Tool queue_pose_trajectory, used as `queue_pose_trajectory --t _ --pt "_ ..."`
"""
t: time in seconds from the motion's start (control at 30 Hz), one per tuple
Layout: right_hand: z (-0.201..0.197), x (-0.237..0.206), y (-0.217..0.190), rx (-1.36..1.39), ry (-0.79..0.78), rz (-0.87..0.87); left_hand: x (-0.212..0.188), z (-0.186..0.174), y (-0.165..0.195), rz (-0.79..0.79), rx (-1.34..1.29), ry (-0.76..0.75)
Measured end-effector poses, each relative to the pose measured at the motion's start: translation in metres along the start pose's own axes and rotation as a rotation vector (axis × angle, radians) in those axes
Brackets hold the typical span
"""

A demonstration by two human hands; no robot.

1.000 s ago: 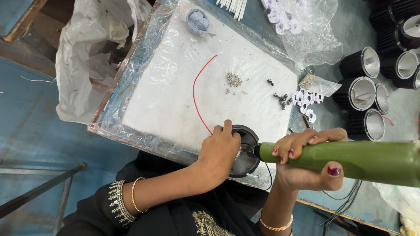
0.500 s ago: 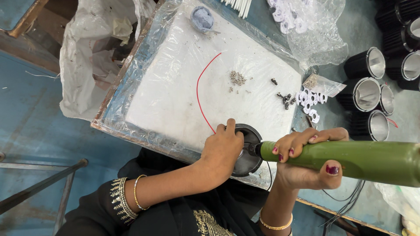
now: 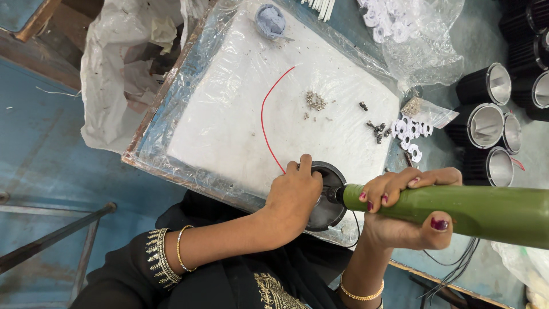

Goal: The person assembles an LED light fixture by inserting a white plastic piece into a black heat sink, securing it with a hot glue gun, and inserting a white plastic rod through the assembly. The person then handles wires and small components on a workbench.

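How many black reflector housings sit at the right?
5, perhaps more cut off: top corner, two below it, then one and the lowest.

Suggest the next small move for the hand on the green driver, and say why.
Probably press the green electric screwdriver straight into the black round housing: the right hand has its tip at the housing's middle, and the left hand steadies the rim.

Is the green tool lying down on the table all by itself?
No, the right hand grips the green tool, its tip pointing at the round black part under the left hand.
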State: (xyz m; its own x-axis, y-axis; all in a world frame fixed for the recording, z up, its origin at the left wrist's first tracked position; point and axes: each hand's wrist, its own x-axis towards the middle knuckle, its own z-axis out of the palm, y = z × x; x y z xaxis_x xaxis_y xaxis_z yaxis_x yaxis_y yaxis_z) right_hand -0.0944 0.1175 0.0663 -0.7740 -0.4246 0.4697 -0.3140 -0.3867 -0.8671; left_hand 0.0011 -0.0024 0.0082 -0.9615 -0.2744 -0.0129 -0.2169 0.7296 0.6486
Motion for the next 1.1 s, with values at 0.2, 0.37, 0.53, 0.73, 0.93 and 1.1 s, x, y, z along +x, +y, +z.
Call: queue_pose_trajectory --t 0.2,0.37,0.53,0.73,0.93,1.1 --pt "-0.002 -0.001 -0.001 0.004 -0.012 0.003 0.001 0.002 0.000 -0.004 0.006 -0.008" --pt "-0.007 0.000 0.000 0.022 -0.059 0.012 0.001 0.003 0.001 -0.007 0.017 0.022" --pt "-0.021 0.015 0.008 0.221 -0.308 -0.011 0.001 0.003 0.001 -0.004 0.018 0.030" --pt "-0.029 0.018 0.014 0.318 -0.430 0.001 0.000 0.004 0.001 0.006 0.041 0.009" --pt "-0.025 0.013 0.016 0.286 -0.430 -0.012 0.002 0.004 0.003 -0.013 0.054 0.011" --pt "-0.026 0.014 0.018 0.261 -0.402 -0.003 0.003 0.005 0.002 -0.020 0.039 0.007"
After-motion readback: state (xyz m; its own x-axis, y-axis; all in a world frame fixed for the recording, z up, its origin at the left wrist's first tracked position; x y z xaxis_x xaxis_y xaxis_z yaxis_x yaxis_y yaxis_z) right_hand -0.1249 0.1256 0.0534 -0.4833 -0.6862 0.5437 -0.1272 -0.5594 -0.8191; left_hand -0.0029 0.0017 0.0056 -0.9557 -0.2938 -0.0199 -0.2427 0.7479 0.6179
